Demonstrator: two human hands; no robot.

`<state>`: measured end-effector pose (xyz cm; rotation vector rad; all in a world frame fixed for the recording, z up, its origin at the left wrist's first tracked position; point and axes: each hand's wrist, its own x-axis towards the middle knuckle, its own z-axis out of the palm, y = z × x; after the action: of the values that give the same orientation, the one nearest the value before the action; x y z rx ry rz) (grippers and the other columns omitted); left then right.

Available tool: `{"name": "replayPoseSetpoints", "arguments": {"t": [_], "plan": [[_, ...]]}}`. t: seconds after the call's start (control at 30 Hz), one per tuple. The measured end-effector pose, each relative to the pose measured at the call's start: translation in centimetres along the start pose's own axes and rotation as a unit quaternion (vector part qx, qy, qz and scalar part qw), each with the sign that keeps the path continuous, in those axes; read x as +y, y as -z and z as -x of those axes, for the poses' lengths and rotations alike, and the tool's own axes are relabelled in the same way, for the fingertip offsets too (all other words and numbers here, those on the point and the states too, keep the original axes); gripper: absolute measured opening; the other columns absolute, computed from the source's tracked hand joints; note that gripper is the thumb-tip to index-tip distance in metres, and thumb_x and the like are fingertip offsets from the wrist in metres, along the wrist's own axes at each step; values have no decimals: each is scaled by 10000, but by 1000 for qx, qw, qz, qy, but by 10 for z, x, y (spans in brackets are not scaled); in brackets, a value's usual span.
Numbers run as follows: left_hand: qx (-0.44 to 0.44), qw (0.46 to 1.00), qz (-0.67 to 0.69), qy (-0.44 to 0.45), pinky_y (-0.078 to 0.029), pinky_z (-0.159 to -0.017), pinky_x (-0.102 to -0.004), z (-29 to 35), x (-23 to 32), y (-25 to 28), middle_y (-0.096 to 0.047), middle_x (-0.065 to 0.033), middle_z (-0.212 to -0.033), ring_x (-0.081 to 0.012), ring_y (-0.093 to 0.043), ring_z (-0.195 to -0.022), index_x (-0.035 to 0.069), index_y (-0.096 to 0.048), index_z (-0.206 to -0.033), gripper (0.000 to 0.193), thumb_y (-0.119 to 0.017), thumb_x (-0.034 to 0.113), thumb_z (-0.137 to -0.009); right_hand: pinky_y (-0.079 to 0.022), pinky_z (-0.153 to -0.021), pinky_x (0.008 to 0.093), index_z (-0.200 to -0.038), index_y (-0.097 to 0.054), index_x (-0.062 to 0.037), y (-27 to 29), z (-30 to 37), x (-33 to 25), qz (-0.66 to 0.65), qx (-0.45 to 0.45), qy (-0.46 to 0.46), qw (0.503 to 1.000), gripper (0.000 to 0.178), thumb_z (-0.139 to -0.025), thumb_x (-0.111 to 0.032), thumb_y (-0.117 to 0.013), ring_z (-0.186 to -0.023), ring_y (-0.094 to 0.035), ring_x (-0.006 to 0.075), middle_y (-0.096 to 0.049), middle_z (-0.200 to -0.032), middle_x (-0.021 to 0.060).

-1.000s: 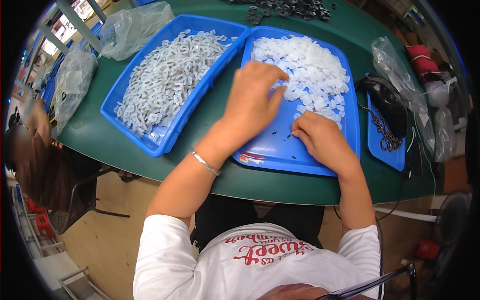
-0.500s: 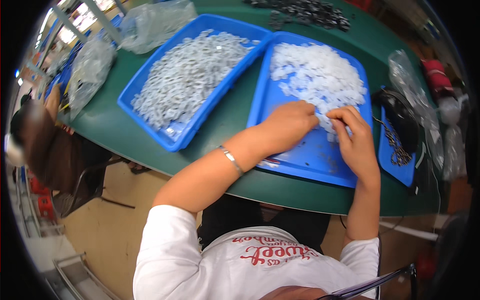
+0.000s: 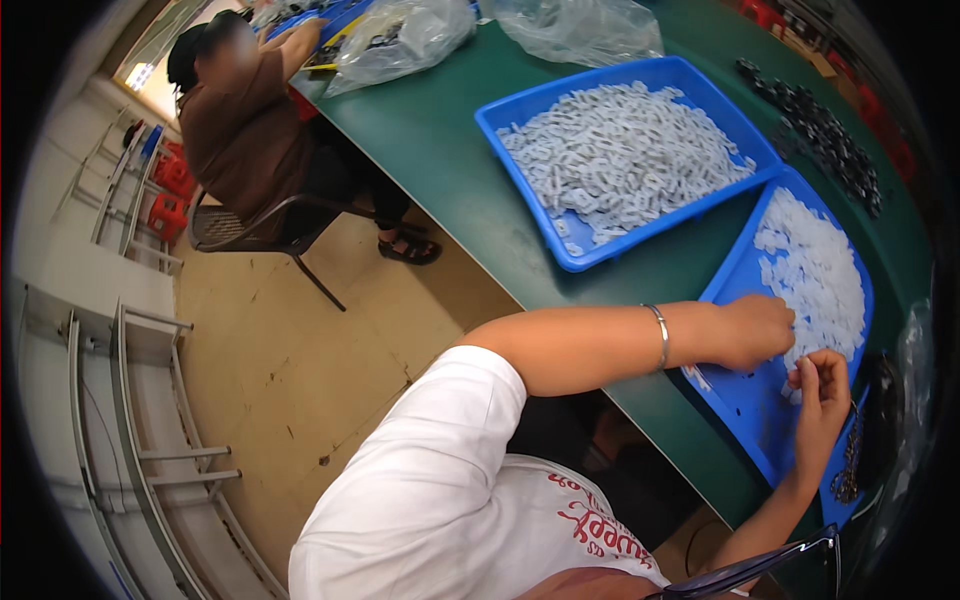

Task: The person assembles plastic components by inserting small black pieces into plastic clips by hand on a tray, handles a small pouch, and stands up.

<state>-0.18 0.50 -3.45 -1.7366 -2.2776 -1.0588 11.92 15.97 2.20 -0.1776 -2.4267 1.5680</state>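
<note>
My left hand (image 3: 757, 332), with a metal bracelet at its wrist, is curled closed over the shallow blue tray (image 3: 740, 405) on the right. Its fingers hide whatever they hold. Close by, my right hand (image 3: 826, 385) has thumb and fingers pinched together; what is between them is too small to make out. Both hands are at the near edge of a heap of small white translucent plastic pieces (image 3: 815, 270) in this tray. To the left, a deeper blue tray (image 3: 572, 260) holds a large heap of small pale grey-white parts (image 3: 625, 160).
On the green table (image 3: 430, 130) lie clear plastic bags (image 3: 580, 30) and a pile of black parts (image 3: 815, 120) at the back. A chain (image 3: 848, 460) lies right of my right hand. Another person (image 3: 250, 140) sits on a chair at far left, with red stools (image 3: 168, 215) behind.
The view has turned left, so the trays and my hands appear farther right and the seated person shows more fully. My hands stay close together over the same tray.
</note>
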Motion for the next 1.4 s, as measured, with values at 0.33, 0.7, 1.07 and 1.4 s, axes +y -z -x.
{"name": "replayPoseSetpoints", "arguments": {"t": [0.33, 0.7, 1.07, 1.4], "plan": [[28, 947, 291, 129, -545, -719, -356, -10, 3, 15, -706, -160, -884, -259, -699, -790, -11, -682, -950, 144, -664, 60, -827, -433, -696, 210, -1008, -631, -6, 1, -3, 2, -16, 9, -8, 1000, 90, -966, -79, -600, -776, -539, 68, -594, -870, 0], [-39, 825, 504, 251, -558, -844, -264, -16, 15, 33, -660, -89, -991, -146, -674, -916, -67, -581, -1205, 284, -587, -15, -926, -452, -704, 213, -982, -656, -7, 7, -5, 2, -46, 8, -44, 998, 102, -952, -101, -633, -777, -551, 56, -622, -863, -11], [-45, 807, 535, 247, -567, -843, -270, -14, 11, 33, -668, -114, -994, -154, -681, -912, -79, -560, -1199, 271, -586, -9, -939, -465, -700, 250, -940, -646, 5, -1, -5, -2, 27, 8, 12, 1000, 77, -916, -67, -655, -757, -561, 98, -625, -878, 33], [-47, 801, 540, 253, -560, -828, -260, -15, 13, 35, -674, -108, -990, -142, -679, -907, -69, -569, -1192, 275, -598, -8, -926, -466, -706, 249, -934, -638, 6, -2, -4, -2, 24, 9, 10, 1000, 82, -918, -73, -653, -765, -563, 103, -621, -881, 38]]}}
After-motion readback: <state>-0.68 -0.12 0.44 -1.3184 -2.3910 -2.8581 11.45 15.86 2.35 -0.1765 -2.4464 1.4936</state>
